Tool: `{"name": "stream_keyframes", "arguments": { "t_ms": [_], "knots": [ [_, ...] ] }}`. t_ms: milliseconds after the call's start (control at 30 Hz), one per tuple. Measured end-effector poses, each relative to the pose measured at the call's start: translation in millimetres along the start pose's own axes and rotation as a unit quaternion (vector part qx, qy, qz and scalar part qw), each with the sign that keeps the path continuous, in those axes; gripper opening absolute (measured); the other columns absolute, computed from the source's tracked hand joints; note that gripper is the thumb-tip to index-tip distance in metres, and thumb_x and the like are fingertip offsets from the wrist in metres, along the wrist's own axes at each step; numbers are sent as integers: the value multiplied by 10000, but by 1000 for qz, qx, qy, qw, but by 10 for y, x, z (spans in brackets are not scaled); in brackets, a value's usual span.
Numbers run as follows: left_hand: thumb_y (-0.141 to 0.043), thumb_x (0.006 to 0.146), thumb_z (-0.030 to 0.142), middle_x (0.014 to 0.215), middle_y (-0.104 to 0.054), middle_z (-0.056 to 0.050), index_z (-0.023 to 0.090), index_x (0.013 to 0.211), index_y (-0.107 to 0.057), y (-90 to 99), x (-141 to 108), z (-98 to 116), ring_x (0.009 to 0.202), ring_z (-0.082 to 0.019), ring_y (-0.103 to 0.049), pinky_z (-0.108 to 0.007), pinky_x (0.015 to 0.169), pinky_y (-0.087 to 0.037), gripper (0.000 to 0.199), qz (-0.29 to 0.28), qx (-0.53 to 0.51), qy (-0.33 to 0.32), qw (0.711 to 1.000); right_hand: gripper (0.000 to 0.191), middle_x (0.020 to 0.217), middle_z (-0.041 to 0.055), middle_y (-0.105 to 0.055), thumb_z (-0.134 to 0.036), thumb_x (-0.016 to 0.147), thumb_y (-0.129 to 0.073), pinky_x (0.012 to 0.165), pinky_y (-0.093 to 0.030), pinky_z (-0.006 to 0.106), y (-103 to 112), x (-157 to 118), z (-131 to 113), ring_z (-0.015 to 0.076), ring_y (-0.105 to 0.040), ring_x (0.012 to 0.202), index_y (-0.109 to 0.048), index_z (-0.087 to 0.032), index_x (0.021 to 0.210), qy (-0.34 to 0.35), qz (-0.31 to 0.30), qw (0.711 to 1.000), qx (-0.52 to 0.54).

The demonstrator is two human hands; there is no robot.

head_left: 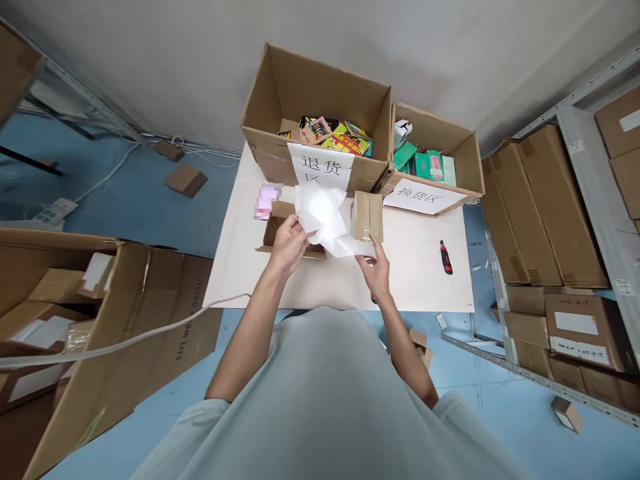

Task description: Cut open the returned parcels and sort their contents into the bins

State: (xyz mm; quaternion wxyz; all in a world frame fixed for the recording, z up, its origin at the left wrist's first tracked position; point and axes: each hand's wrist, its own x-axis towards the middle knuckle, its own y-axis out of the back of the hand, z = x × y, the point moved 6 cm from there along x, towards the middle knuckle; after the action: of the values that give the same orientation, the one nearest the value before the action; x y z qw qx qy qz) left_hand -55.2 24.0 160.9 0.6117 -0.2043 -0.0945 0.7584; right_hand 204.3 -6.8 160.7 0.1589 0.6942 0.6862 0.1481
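Observation:
White foam wrap (325, 217) is stretched between my two hands above the table. My left hand (291, 247) has its fingers closed on the wrap's left side, in front of an open brown carton (273, 233). With thumb and fingers, my right hand (376, 268) grips the wrap's lower right end, just below a taped small box (369, 215). Whether anything lies inside the wrap cannot be made out. A pink and purple item (269, 201), partly blurred, lies left of the open carton.
Two big labelled cartons (273, 157) (463, 197) with small packages stand at the table's back. A red and black cutter (446, 258) lies on the right. A cable (175, 325) reaches the table's left edge. Shelving (583, 167) stands right, a large carton (145, 307) left.

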Motion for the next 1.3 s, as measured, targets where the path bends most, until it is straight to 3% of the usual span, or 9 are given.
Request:
{"name": "stream_keyframes", "arguments": {
  "t_ms": [200, 333, 600, 767, 833, 933, 1100, 1200, 1300],
  "knots": [
    [-798, 772, 346, 1127, -811, -77, 207, 1052, -641, 383, 76, 44, 1067, -262, -774, -384, 940, -632, 350, -9, 218, -31, 975, 446, 1321, 108, -787, -456, 943, -661, 958, -659, 387, -517, 110, -394, 269, -755, 1147, -763, -224, 1309, 1, -28, 994, 109],
    [-733, 811, 262, 1043, -824, -67, 196, 1042, -759, 605, 163, 100, 896, -241, -746, -357, 873, -604, 242, 9, 437, -66, 897, 562, 1381, 128, -739, -640, 959, -695, 916, -668, 351, -1129, 339, -535, 244, -771, 1093, -701, -225, 1339, 24, -76, 989, 129],
    [-626, 910, 188, 966, -840, -148, 229, 1013, -883, 974, 415, -164, 1051, -390, -781, -441, 959, -581, 279, -118, 614, -10, 780, 496, 1597, 248, -595, -384, 1145, -412, 1129, -562, 517, -2132, 585, -363, 352, -707, 1290, -492, -119, 1556, 43, -230, 952, -196],
    [-636, 905, 194, 1046, -849, -138, 242, 1064, -887, 1159, 408, -161, 1113, -385, -768, -446, 1007, -585, 301, -118, 624, -22, 772, 316, 1247, 217, -812, -315, 1104, -544, 1103, -532, 425, -2420, 616, -130, 357, -742, 1244, -805, -137, 1091, -10, -324, 899, -296],
    [-617, 932, 217, 1117, -843, -142, 219, 1150, -866, 1234, 386, -73, 1102, -374, -763, -455, 1029, -583, 332, -93, 614, -45, 783, 255, 1094, 208, -844, -308, 1044, -654, 1056, -554, 443, -2433, 616, -96, 381, -775, 1170, -840, -150, 972, -27, -326, 896, -301],
    [-609, 983, 292, 1254, -805, -149, 192, 1233, -817, 1441, 348, 66, 978, -318, -763, -450, 1035, -579, 340, -31, 568, -69, 820, 282, 1333, 208, -804, -268, 1049, -622, 1162, -516, 465, -2282, 549, -138, 371, -709, 1347, -859, -159, 1157, -10, -302, 906, -298],
    [-651, 994, 464, 1383, -756, -175, 182, 1298, -738, 1988, 344, -55, 1068, -292, -758, -441, 1098, -553, 424, 96, 443, 9, 891, 479, 1559, 174, -677, -445, 1123, -499, 1304, -428, 482, -1457, 355, -182, 290, -595, 1489, -722, -202, 1470, 70, -57, 984, -156],
    [-632, 995, 569, 1435, -737, -201, 170, 1267, -724, 2093, 373, -337, 1221, -300, -736, -438, 1120, -551, 492, 96, 350, 84, 928, 587, 1566, 216, -666, -581, 1084, -541, 1225, -508, 510, -1084, 242, 186, 304, -641, 1428, -693, -171, 1475, -73, 13, 995, -66],
    [-573, 992, 722, 1367, -769, -207, 154, 1212, -731, 1983, 363, -524, 1237, -296, -744, -405, 1052, -595, 629, 59, 314, 109, 941, 632, 1583, 221, -660, -644, 1055, -558, 1136, -572, 496, -1079, 143, 513, 299, -662, 1399, -712, -167, 1440, -202, -19, 979, -1]
  ]
}}
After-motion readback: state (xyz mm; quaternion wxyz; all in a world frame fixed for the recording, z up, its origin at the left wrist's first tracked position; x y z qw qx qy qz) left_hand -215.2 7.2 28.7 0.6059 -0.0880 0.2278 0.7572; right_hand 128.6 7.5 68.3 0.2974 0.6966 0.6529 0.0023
